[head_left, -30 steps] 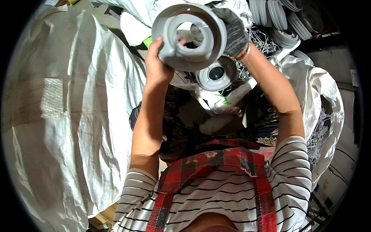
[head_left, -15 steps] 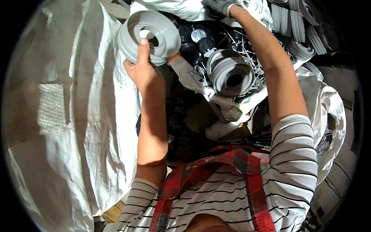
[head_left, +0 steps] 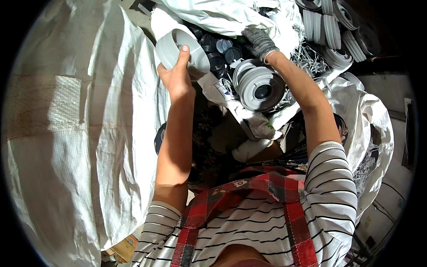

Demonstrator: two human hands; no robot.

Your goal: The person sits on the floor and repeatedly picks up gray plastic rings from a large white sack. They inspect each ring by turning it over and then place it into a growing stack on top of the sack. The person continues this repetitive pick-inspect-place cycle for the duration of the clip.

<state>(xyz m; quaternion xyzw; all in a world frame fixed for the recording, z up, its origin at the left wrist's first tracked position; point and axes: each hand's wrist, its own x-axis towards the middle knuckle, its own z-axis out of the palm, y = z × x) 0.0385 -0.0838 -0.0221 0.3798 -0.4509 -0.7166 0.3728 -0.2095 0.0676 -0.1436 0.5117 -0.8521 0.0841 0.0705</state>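
My bare left hand (head_left: 179, 80) grips a stack of light grey plastic rings (head_left: 167, 50), its thumb over the near side and the fingers behind. The stack is tilted, its wide round opening facing right. My right hand, in a grey knit glove (head_left: 261, 43), hovers by the white sack, over the edge of a pile of black round caps (head_left: 216, 63). Its fingers look stretched toward the upper left with nothing visible in them; their tips are hard to make out. Just below that hand, more grey rings (head_left: 262, 90) lie in the open sack.
A large white woven sack (head_left: 111, 133) fills the left side. Thin white plastic scraps (head_left: 309, 60) lie around the rings. Several stacks of grey discs (head_left: 331, 32) stand at the far right. Another white sack (head_left: 376, 111) with scraps sits at the right.
My right hand has come back from the far part of the sack toward the rings. The rings in my left hand have shifted slightly right and turned, showing more of their side wall.
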